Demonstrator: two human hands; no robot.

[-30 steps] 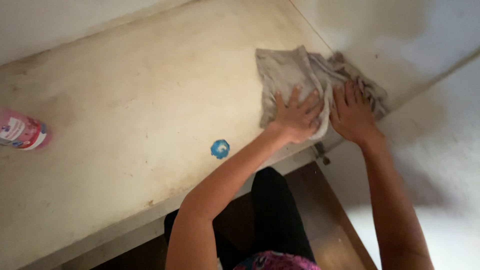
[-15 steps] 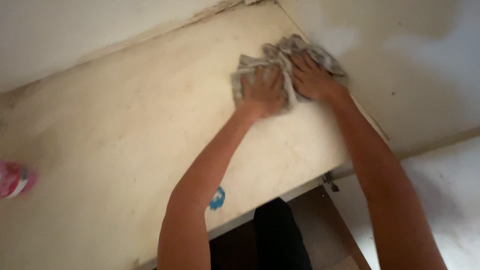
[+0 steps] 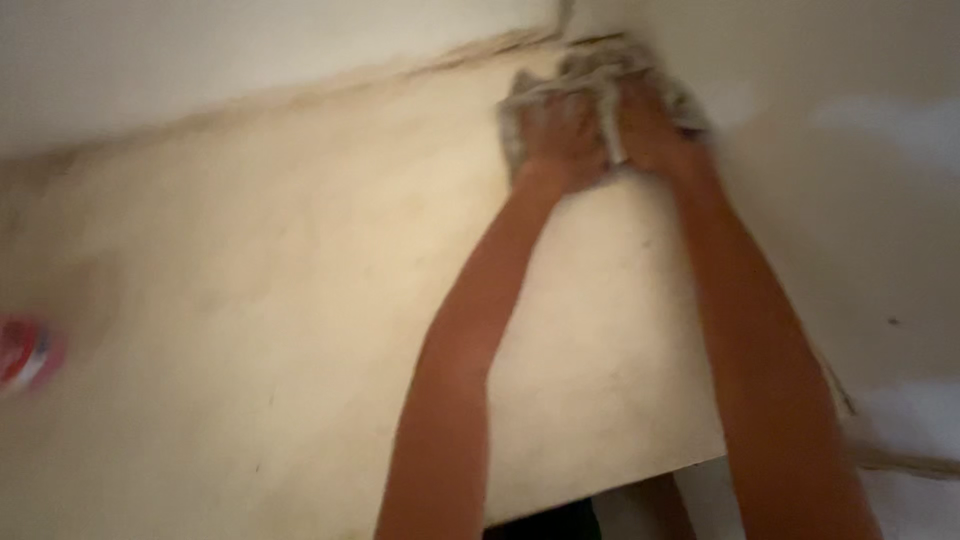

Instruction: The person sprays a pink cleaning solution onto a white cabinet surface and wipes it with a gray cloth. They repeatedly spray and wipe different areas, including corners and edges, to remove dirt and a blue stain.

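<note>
A crumpled grey cloth [image 3: 590, 75] lies on the pale, stained counter top [image 3: 300, 300], pushed into the far right corner where two walls meet. My left hand [image 3: 558, 135] and my right hand [image 3: 655, 125] press flat on the cloth side by side, both arms stretched far forward. The picture is blurred by motion, so the fingers are hard to make out.
A pink and red bottle [image 3: 25, 352] lies at the left edge of the counter. A white wall [image 3: 250, 50] runs along the back, and another wall [image 3: 850, 150] stands on the right. The counter's front edge [image 3: 620, 478] is at the bottom.
Both hands have pushed the cloth away from me, from the front right part of the counter into the back corner. The blue spot near the front edge has left the view.
</note>
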